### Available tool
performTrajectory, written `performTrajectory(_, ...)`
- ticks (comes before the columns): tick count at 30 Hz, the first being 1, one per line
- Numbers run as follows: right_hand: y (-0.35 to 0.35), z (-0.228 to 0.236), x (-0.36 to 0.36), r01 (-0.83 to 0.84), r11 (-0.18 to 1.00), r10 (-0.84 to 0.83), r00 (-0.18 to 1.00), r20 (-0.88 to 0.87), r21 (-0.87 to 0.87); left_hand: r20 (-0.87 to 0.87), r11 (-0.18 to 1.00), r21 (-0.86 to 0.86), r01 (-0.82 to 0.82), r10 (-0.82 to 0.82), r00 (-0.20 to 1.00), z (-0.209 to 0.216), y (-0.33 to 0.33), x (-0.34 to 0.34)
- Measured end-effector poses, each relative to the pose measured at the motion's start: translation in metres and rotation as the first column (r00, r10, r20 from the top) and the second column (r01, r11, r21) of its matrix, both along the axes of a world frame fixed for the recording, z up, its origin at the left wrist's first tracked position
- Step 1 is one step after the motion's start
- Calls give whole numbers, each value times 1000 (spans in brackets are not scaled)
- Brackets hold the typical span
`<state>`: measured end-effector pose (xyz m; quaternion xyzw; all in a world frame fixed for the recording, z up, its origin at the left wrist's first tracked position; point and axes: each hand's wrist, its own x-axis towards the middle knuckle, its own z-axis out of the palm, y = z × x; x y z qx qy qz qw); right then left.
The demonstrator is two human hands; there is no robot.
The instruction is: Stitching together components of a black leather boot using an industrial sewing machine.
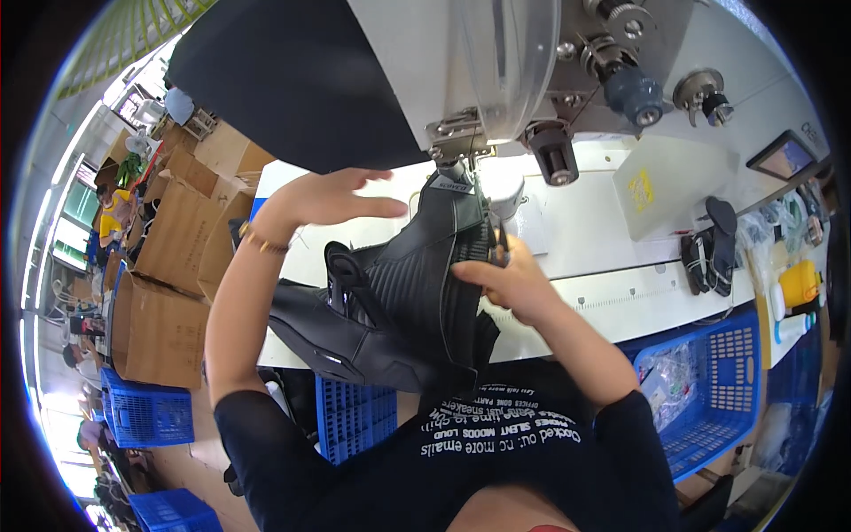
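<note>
"Where is the black piece [403, 270]?"

"Between the hands: to the right of the left hand [341, 199] and just left of the right hand [514, 277]. Its narrow end reaches past the fingers, up under the machine [412, 66]. Its bulky end spreads toward the body, nearer than either hand."

"What is each hand doing?"

"The left is released, fingers stretched out over the piece's upper side; I can't tell whether the fingertips touch it. The right is closed around a small dark tool [500, 243], snips by the look of it, with its thumb against the piece's near-right edge."

"Will it be awkward to handle?"

"Somewhat. It looks like smooth leather or a coated imitation: tough rather than fragile, perhaps a little slippery. I'd guess moderate weight, mostly in the bulky end below the hands, so that part could drag."

"Stiff or soft?"

"Mixed, I'd judge. The ribbed panel between the hands should flex like a bellows, while the smooth part below the left hand seems firmer and keeps its shape."

"So where to hold it?"

"Flat fingers near the narrow end, just beyond the left hand, and a pinch on the edge by the right thumb. The loop [340, 264] below the left hand looks floppy, a poor place for steering."
</note>
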<state>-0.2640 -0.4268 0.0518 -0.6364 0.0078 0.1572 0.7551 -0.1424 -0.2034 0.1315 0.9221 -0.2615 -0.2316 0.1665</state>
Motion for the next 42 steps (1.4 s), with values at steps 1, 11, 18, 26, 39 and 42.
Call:
performTrajectory(1,5,-5,0,-37,999,37,999,0,-8,-30,993,-24,117,-118,993,-23,0,15)
performTrajectory(11,10,-29,1,70,976,-134,938,319,206,-83,890,-454,-50,14,996,-9,-64,-34)
performTrajectory(18,20,-34,0,25,963,-112,944,311,268,-251,910,-378,-171,77,965,-15,-61,-23)
performTrajectory(26,24,-34,-1,58,969,-144,923,358,239,-487,834,-469,-291,31,873,-20,-62,-20)
performTrajectory(39,25,-35,10,92,958,-186,921,343,273,-676,848,-293,-442,144,723,-12,-63,-14)
performTrajectory(42,28,-36,12,114,949,-216,913,345,293,-698,877,-227,-423,157,699,-7,-66,-13)
